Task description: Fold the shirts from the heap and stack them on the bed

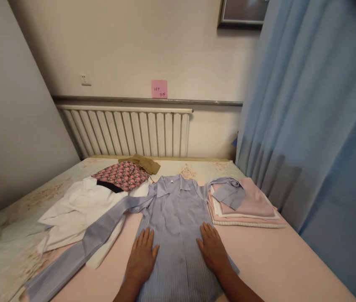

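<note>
A blue-grey striped shirt point(178, 235) lies front side up on the pink sheet point(266, 264), its collar pointing away from me. My left hand point(141, 253) rests flat on the shirt's left edge, fingers stretched out. On the opposite edge my right hand point(211, 247) lies flat too, fingers extended. Nothing is held in either one. The shirt's left sleeve point(92, 239) stretches out toward the near left, across white clothing. Its other sleeve point(229, 193) is bent and lies on a stack of folded clothes point(256, 199). The shirt's bottom hem is partly out of view.
Left of the shirt are rumpled white clothing point(74, 205), a red patterned garment point(124, 175) and an olive-brown cloth point(143, 162). A radiator point(133, 132) stands along the wall behind the bed. Blue curtains point(306, 126) hang at the right. A pink note point(159, 89) is on the wall.
</note>
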Tool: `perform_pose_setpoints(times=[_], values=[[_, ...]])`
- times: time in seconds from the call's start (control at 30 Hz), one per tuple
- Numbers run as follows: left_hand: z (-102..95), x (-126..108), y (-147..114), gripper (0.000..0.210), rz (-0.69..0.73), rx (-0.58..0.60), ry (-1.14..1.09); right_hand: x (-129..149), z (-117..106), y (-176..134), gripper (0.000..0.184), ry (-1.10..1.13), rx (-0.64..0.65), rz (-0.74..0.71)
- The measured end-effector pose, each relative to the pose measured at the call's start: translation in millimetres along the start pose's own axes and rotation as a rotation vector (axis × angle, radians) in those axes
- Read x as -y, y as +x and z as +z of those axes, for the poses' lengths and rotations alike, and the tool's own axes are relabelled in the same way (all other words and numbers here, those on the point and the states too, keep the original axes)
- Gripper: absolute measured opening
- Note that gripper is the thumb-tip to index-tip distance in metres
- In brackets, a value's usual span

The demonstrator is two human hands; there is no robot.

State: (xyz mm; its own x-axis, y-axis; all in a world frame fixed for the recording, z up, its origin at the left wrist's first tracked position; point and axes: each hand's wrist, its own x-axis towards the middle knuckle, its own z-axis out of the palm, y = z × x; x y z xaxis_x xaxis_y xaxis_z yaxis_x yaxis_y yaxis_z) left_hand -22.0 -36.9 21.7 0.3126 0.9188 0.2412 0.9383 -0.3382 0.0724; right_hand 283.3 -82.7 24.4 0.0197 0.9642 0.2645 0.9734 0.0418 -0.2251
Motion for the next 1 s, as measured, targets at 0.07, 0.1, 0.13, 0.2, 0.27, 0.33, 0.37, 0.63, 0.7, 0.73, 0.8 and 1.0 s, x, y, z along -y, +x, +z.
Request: perform_pose_setpoints(times=[0.07,0.1,0.13,0.2,0.27,0.33,0.37,0.63,0.7,0.73,0.8,1.0], values=[[-0.9,0.1,-0.2,0.061,0.000,-0.002,0.003,-0.1,0.6,-0.3,0.055,0.002,-0.002,0.002],[-1.1,0.3,-0.3,0.060,0.001,-0.005,0.003,-0.4,1.1,-0.4,0.055,0.006,-0.007,-0.001],[-1.1,0.6,-0.4,0.060,0.002,-0.009,0.002,-0.7,1.8,-0.5,0.055,0.010,-0.012,-0.003],[-0.7,1.1,-0.5,0.060,0.009,-0.020,0.003,-1.5,3.2,-0.5,0.055,0.016,-0.018,-0.003],[-0.2,1.4,-0.4,0.059,0.014,-0.027,0.008,-1.8,3.7,-0.3,0.055,0.020,-0.017,0.002],[0.1,1.4,-0.3,0.059,0.014,-0.030,0.014,-1.4,2.7,0.0,0.055,0.021,-0.011,0.005],[0.1,1.3,-0.3,0.059,0.012,-0.032,0.015,-1.1,1.9,0.2,0.056,0.019,-0.007,0.005],[-0.3,1.4,0.5,0.059,0.016,-0.038,0.016,-1.8,1.4,0.2,0.055,0.005,-0.007,0.001],[-0.8,1.0,0.9,0.059,0.012,-0.036,0.017,-2.5,2.4,-0.1,0.055,0.000,-0.005,-0.001],[-1.1,0.8,1.0,0.059,0.010,-0.036,0.017,-2.6,2.6,-0.1,0.055,-0.001,-0.002,-0.001],[-1.3,0.6,1.1,0.059,0.008,-0.036,0.019,-2.3,2.1,0.0,0.055,0.001,0.000,0.000],[2.1,2.7,0.4,0.058,0.020,-0.042,0.038,0.3,-1.9,0.5,0.055,0.012,0.017,0.009]])
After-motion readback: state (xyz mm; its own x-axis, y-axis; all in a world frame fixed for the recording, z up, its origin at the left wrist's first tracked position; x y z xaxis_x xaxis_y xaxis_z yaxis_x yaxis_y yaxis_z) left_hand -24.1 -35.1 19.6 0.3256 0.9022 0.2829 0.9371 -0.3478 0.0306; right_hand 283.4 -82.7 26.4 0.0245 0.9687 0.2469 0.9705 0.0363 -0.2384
